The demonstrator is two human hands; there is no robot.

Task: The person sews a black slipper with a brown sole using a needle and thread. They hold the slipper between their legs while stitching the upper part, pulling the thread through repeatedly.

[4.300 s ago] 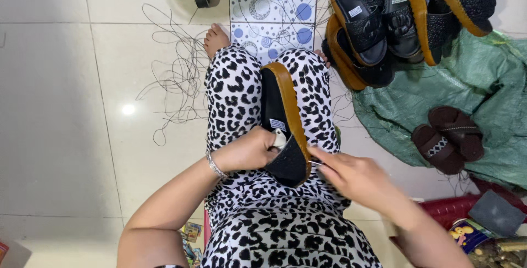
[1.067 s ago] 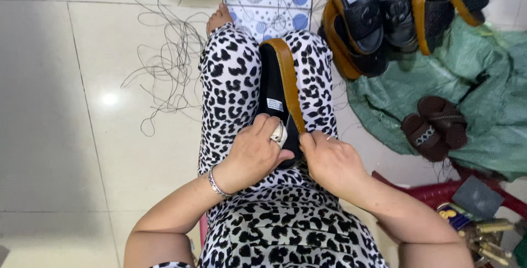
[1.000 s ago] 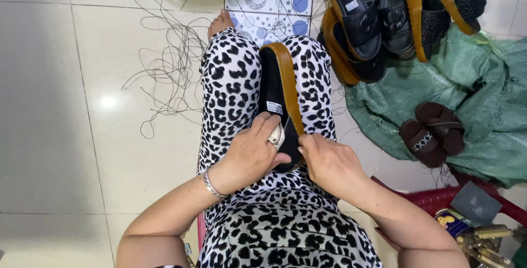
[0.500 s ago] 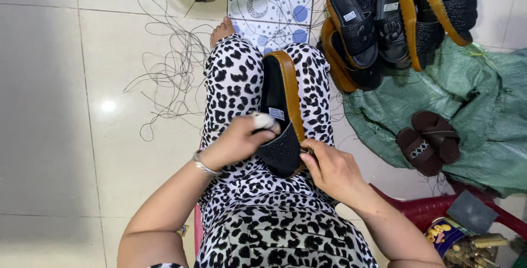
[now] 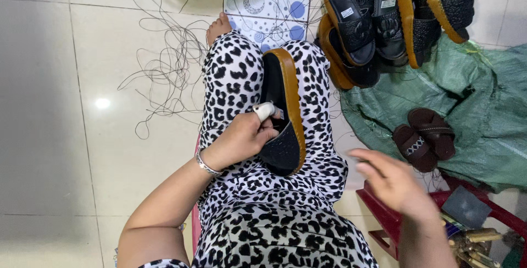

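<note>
A black sandal with a tan sole edge (image 5: 285,111) lies lengthwise on my lap, over leopard-print trousers (image 5: 230,81). My left hand (image 5: 241,139) grips its near end, with a white wrap on the index finger and a metal bangle on the wrist. My right hand (image 5: 392,183) is off the sandal, out to the right above a red stool, fingers spread and blurred, holding nothing that I can see.
A tangle of dark thread (image 5: 170,65) lies on the white tiled floor to the left. A pile of black and tan sandals (image 5: 384,21) sits at top right. A green sack (image 5: 472,109) carries a brown pair (image 5: 422,136). The red stool (image 5: 395,218) holds tools at lower right.
My right hand has let go of the sandal's near end and swung out to the right. My left hand has kept its grip on the sandal.
</note>
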